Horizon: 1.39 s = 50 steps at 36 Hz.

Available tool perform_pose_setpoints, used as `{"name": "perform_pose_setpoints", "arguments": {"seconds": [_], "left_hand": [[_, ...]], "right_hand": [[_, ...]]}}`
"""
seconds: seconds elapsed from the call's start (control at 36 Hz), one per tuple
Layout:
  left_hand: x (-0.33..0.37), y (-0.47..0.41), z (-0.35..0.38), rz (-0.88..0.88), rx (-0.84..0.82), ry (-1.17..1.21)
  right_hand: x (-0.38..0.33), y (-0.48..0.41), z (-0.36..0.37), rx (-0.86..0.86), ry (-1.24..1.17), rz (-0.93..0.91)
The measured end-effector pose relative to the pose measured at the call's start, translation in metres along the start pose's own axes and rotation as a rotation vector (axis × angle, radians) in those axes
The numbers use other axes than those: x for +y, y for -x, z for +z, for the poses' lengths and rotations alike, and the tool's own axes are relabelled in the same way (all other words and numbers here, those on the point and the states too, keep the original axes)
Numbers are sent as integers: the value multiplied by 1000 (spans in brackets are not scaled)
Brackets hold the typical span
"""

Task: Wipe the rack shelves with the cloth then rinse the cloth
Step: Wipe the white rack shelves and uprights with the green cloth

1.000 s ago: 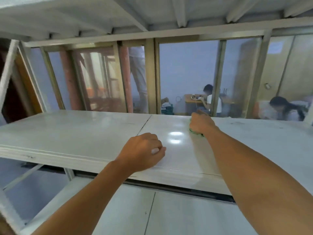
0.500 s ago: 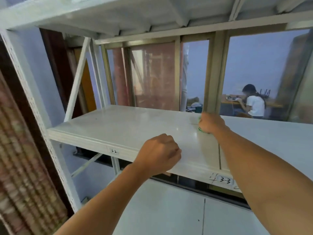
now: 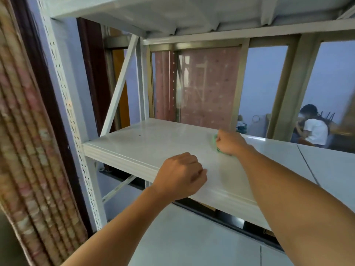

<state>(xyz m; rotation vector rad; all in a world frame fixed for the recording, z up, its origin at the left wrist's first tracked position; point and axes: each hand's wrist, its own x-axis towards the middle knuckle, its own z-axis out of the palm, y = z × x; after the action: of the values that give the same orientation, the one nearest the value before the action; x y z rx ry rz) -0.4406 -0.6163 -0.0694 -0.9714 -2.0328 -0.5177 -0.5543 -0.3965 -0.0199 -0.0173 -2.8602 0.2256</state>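
Observation:
A white metal rack shelf stretches in front of me at chest height. My right hand presses a green cloth onto the shelf near its back edge; only a small green edge shows under the fist. My left hand rests as a closed fist on the shelf's front lip, holding nothing that I can see. Another white shelf lies below, and a third one is overhead.
The rack's perforated white upright and a diagonal brace stand at the left. A patterned curtain hangs at the far left. Behind the rack is a glazed partition; a person sits beyond it.
My view has swung left, bringing the rack's left end and the curtain into sight. My right hand has slid the cloth leftward along the shelf, and my left hand has shifted left with it.

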Motion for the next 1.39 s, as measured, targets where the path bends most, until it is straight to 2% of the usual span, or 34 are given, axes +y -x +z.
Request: {"name": "perform_pose_setpoints", "arguments": {"seconds": [0.42,0.64,0.78,0.89,1.03,1.17,1.39], "left_hand": [[-151,12,-42,-20,-74,-78],[-206,20,-62,-61,16,-29],[-239,17,-69,-170,62,-59],[-250,19,-75,-211,65,-83],[-256,22,-87,-119,60,-13],[-273,27,-97,-147,45,39],[-290,40,-97,-368,150,257]], "right_hand": [[-181,-72,46,-18,-32,-102],[-244,-88,63,-2,-85,-28],[-271,-91,68,23,-87,12],[-295,-94,74,50,-143,52],[-327,-101,81,72,-217,102],[-356,-114,87,81,-201,109],[-386,-131,91,126,-206,15]]}}
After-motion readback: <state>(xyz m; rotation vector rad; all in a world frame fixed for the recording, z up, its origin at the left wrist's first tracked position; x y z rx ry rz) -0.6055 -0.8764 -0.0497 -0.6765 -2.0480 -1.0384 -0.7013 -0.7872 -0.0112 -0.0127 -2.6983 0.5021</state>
